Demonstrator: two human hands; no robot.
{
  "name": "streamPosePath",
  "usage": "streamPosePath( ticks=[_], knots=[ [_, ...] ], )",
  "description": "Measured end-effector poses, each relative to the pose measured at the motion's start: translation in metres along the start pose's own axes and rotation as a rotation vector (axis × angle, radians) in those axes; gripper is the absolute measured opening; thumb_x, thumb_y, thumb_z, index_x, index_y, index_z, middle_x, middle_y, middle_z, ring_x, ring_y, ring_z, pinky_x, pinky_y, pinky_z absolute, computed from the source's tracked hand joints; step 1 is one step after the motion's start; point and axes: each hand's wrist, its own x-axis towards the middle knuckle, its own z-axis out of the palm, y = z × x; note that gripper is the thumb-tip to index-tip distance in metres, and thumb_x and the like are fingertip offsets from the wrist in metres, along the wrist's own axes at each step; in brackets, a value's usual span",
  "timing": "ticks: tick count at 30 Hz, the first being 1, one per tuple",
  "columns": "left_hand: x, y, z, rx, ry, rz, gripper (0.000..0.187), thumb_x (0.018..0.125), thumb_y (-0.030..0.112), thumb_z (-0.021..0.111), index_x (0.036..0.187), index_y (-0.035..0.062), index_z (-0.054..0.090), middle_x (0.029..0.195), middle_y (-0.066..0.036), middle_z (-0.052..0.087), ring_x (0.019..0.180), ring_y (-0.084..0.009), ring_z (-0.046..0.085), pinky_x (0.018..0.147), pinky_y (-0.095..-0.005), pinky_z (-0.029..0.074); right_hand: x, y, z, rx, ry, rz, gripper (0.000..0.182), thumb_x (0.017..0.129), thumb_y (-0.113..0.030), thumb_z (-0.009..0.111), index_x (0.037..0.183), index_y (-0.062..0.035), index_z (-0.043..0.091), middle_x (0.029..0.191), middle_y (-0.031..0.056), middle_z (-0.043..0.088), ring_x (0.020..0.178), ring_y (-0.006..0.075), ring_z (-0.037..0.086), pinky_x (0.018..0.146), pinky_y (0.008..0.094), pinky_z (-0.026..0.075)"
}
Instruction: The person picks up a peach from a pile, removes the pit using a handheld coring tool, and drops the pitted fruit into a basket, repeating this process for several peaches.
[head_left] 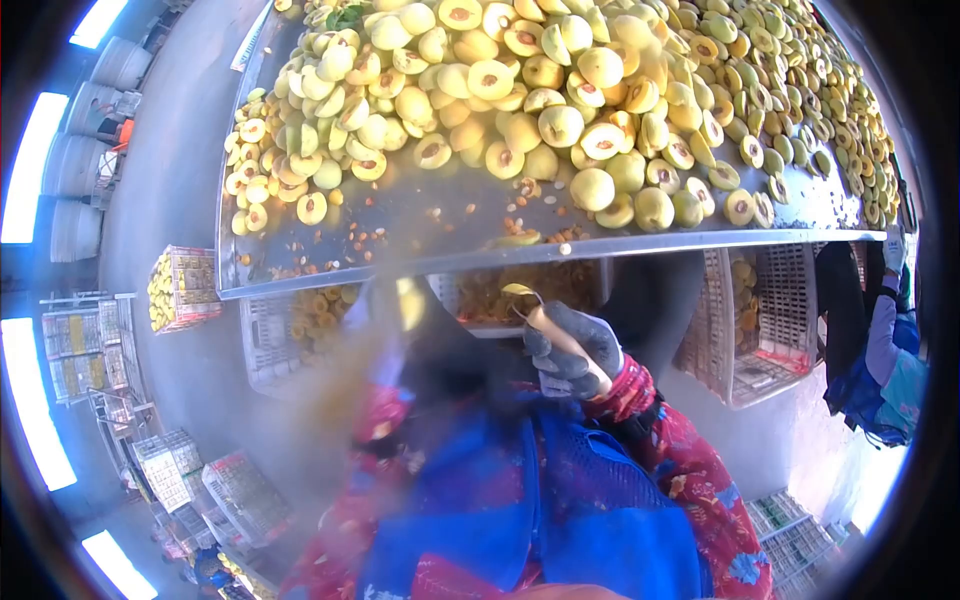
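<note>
My right hand (598, 338), in a grey and white glove, is closed around the pale wooden handle of a pitting tool (565, 343). A thin curved metal loop shows at the tool's tip, with a yellow sliver of fruit (518, 289) at it. To the left, my left hand (375, 318) is blurred by a smear over the view, its fingers around a yellow peach half (410, 303). Both hands are just below the near edge of the metal table (440, 215). Halved peaches (490, 80) with brown centres are heaped on it.
Loose pits (370, 238) lie along the table's near side. Beneath the edge stand a crate of fruit pieces (530, 290), a left crate (270, 340) and a right crate (775, 325). Another person (885, 340) stands at the far right. Stacked crates (85, 345) line the left.
</note>
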Motion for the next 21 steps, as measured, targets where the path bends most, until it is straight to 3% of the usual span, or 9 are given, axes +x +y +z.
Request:
streamPosePath(
  ticks=[1, 2, 5, 7, 8, 11, 14, 16, 21],
  knots=[
    [0.0, 0.002, -0.03, 0.438, 0.041, 0.044, 0.032, 0.097, 0.016, 0.043, 0.122, -0.0009, 0.054, 0.116, -0.021, 0.059, 0.105, -0.0388, 0.057, 0.097, -0.0432, 0.044, -0.004, -0.006, 0.0, -0.04, 0.156, -0.036, 0.047, 0.101, -0.043, 0.035, 0.099, -0.0024, 0.059, 0.049, -0.0006, 0.047, 0.037, 0.0101, 0.044, 0.037, 0.0221, 0.036],
    [0.012, -0.029, -0.039, 0.77, 0.292, 0.094, 0.029, 0.095, 0.013, 0.044, 0.119, -0.0016, 0.053, 0.116, -0.021, 0.059, 0.105, -0.039, 0.057, 0.095, -0.0432, 0.046, 0.001, -0.013, -0.023, -0.111, -0.114, 0.056, 0.046, 0.101, -0.041, 0.036, 0.099, -0.0015, 0.059, 0.051, 0.0018, 0.048, 0.038, 0.0109, 0.046, 0.036, 0.0212, 0.037],
    [0.068, -0.038, -0.059, 0.994, 0.259, 0.655, 0.027, 0.093, 0.014, 0.047, 0.114, -0.0004, 0.055, 0.111, -0.023, 0.06, 0.099, -0.0403, 0.06, 0.09, -0.0435, 0.048, 0.006, -0.01, -0.019, -0.293, 0.08, 0.01, 0.036, 0.1, -0.035, 0.045, 0.097, -0.0025, 0.058, 0.06, 0.0025, 0.051, 0.043, 0.0091, 0.043, 0.039, 0.0222, 0.032],
    [0.13, 0.001, -0.031, 0.637, 0.066, 0.3, 0.044, 0.096, 0.041, 0.041, 0.109, 0.0034, 0.059, 0.106, -0.021, 0.062, 0.101, -0.0368, 0.06, 0.089, -0.0456, 0.046, 0.008, -0.003, 0.001, -0.562, 0.255, -0.049, 0.036, 0.1, -0.037, 0.046, 0.091, -0.0041, 0.058, 0.06, 0.0003, 0.048, 0.047, 0.0079, 0.043, 0.044, 0.023, 0.034],
    [0.179, -0.007, -0.003, 0.837, 0.036, 0.36, 0.025, 0.091, 0.015, 0.051, 0.112, 0.0034, 0.055, 0.111, -0.027, 0.059, 0.097, -0.0438, 0.06, 0.085, -0.0464, 0.05, 0.01, 0.002, 0.006, -0.681, 0.288, -0.109, 0.036, 0.1, -0.037, 0.046, 0.089, -0.0043, 0.057, 0.06, -0.0003, 0.048, 0.048, 0.0077, 0.043, 0.045, 0.0231, 0.035],
    [0.249, -0.01, 0.079, 0.624, 0.329, 0.379, 0.046, 0.087, 0.034, 0.062, 0.115, -0.0012, 0.051, 0.107, -0.025, 0.063, 0.096, -0.0428, 0.061, 0.086, -0.0456, 0.048, 0.002, 0.005, 0.023, -0.939, 0.389, -0.204, 0.035, 0.101, -0.034, 0.046, 0.087, -0.0043, 0.057, 0.063, -0.0011, 0.048, 0.053, 0.0074, 0.044, 0.049, 0.0229, 0.036],
    [0.24, 0.015, 0.072, 0.241, 0.019, 0.405, 0.053, 0.083, 0.033, 0.07, 0.117, -0.0018, 0.05, 0.103, -0.02, 0.065, 0.092, -0.0365, 0.065, 0.077, -0.0422, 0.053, -0.007, 0.003, 0.028, -0.991, 0.487, -0.256, 0.033, 0.101, -0.031, 0.045, 0.09, -0.0034, 0.058, 0.065, -0.0002, 0.05, 0.055, 0.0081, 0.046, 0.05, 0.0234, 0.037],
    [0.198, 0.036, 0.053, -0.256, -0.266, 0.143, 0.053, 0.08, 0.031, 0.073, 0.117, 0.0009, 0.05, 0.099, -0.016, 0.064, 0.086, -0.0296, 0.066, 0.068, -0.0372, 0.054, -0.001, -0.001, 0.015, -0.965, 0.491, -0.355, 0.029, 0.101, -0.027, 0.046, 0.092, -0.0027, 0.058, 0.066, 0.0016, 0.051, 0.057, 0.0086, 0.049, 0.051, 0.0249, 0.04],
    [0.091, 0.04, 0.039, -0.751, -0.53, -0.06, 0.042, 0.086, 0.027, 0.067, 0.118, 0.0046, 0.052, 0.093, -0.008, 0.062, 0.063, -0.0118, 0.059, 0.049, -0.0225, 0.047, 0.012, -0.01, 0.007, -2.025, 0.426, -0.773, 0.017, 0.093, -0.008, 0.049, 0.106, 0.0004, 0.056, 0.09, 0.0172, 0.057, 0.062, 0.0246, 0.059, 0.056, 0.0342, 0.048]
  ],
)
